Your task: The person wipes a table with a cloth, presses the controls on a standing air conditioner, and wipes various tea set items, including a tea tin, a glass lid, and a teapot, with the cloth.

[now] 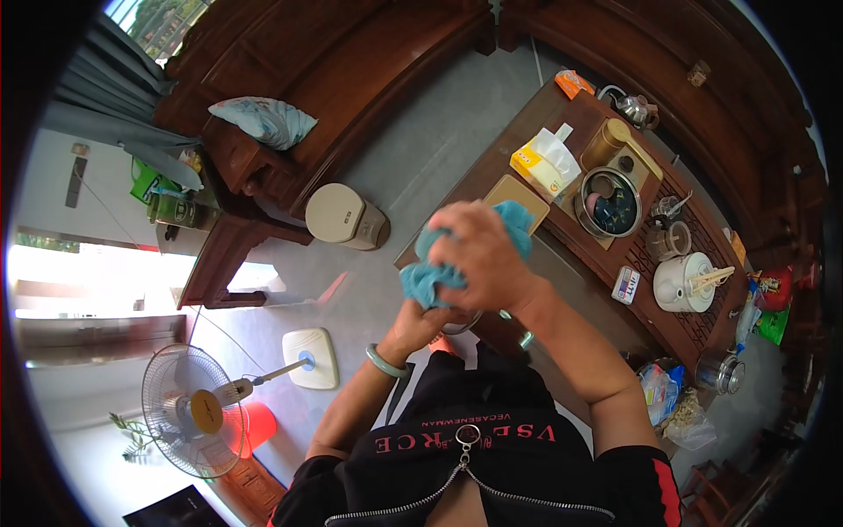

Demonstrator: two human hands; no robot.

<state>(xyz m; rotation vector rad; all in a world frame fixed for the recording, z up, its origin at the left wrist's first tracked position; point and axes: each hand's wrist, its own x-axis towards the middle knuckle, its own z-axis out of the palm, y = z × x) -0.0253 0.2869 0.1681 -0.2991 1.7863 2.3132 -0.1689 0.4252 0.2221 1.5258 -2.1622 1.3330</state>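
Note:
My right hand (487, 259) is closed round a bunched teal cloth (430, 281). Folds of the cloth stick out on both sides of the fingers. Just below, my left hand (420, 327), with a pale green bangle (386, 361) on the wrist, is curled up against the cloth. Its fingers are mostly hidden, and what they grip under the cloth cannot be made out. A curved rim shows beside it, too covered to name. Both hands are held together in front of my chest, near the corner of a dark wooden tea table (562, 272).
On the table are a tissue pack (546, 163), a metal bowl (606, 203) holding dark items, a white teapot (683, 283) and a glass jug (672, 239). A beige bin (344, 215) stands on the floor. At lower left is a standing fan (195, 411) near a red bucket (255, 430).

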